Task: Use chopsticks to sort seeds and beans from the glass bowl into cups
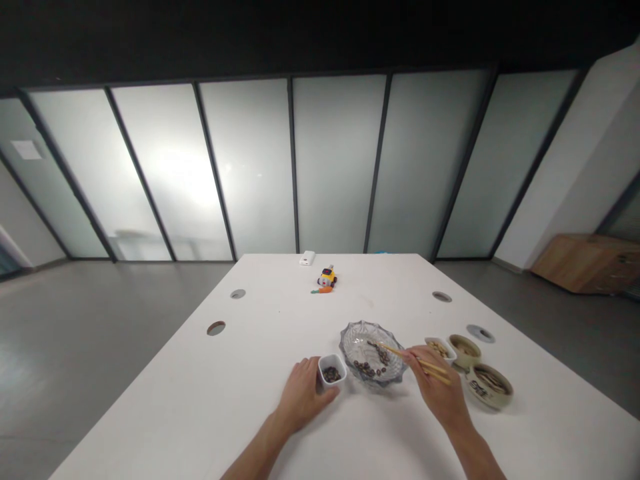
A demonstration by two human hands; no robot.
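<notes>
My left hand (302, 395) is curled round the side of a small square white bowl (321, 363), thumb in front and fingers behind. Small dark beans (331, 375) lie inside it. In my right hand (436, 387) is a pair of wooden chopsticks (397, 350), tips down inside a clear scalloped glass dish (353, 340). More dark beans (367, 368) lie along the near side and right part of this dish. One bean appears close to the chopstick tips; whether they grip it I cannot tell.
Right of my right hand stand a white bowl of pale nuts or beans (438, 348) and two round ceramic bowls (465, 350) (493, 387). Farther back lie a toy carrot (323, 290), a yellow toy vehicle (327, 276) and a white box (307, 258). Holes (217, 328) pierce the white table (200, 407).
</notes>
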